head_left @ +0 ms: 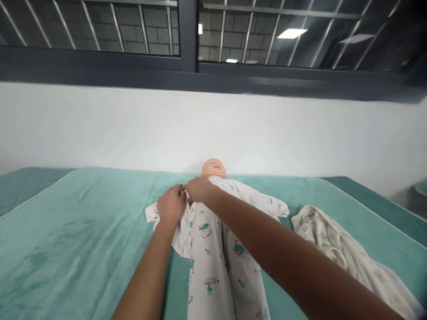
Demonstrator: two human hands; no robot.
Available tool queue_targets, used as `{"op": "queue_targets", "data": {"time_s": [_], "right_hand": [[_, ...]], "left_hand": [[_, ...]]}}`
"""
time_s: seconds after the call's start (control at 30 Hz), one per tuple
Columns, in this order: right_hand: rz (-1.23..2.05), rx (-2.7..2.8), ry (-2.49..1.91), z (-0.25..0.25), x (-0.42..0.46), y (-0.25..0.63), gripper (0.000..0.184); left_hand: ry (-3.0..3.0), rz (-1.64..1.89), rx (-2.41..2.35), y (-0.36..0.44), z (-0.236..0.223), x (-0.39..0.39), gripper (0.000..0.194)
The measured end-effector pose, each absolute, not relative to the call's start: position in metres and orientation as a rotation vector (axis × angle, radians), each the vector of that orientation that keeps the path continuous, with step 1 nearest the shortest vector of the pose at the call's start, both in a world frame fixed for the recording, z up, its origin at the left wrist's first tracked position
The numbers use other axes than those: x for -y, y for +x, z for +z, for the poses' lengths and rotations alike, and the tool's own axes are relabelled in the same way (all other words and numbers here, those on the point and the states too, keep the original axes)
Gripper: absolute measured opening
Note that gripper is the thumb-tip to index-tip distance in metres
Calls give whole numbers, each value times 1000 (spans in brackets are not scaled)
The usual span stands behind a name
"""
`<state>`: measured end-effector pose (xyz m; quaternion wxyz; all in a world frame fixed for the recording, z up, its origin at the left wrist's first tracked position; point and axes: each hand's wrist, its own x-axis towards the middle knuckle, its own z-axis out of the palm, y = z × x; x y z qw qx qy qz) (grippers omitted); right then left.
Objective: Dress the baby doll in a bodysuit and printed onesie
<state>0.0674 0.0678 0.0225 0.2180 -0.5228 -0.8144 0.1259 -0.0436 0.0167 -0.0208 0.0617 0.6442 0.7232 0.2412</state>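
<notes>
A baby doll lies on its back with its head toward the wall, dressed in a white printed romper with long sleeves and legs. My left hand pinches the romper's cloth at the doll's shoulder on the left side. Just beside it, my right hand reaches across the chest, its fingers closed on the edge of the same cloth. The two hands nearly touch. My right forearm hides part of the romper's front, and the fingertips are partly hidden.
A green cover spreads under the doll. Some crumpled white printed baby clothing lies to the right. Behind stands a white wall, with a dark-framed, barred window above it.
</notes>
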Motion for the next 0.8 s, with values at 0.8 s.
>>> {"op": "queue_targets", "data": {"time_s": [0.8], "right_hand": [[213,2665,-1460,62,-38,131,41]], "left_hand": [[2357,578,-2115,-41,-9,-6,36]]}}
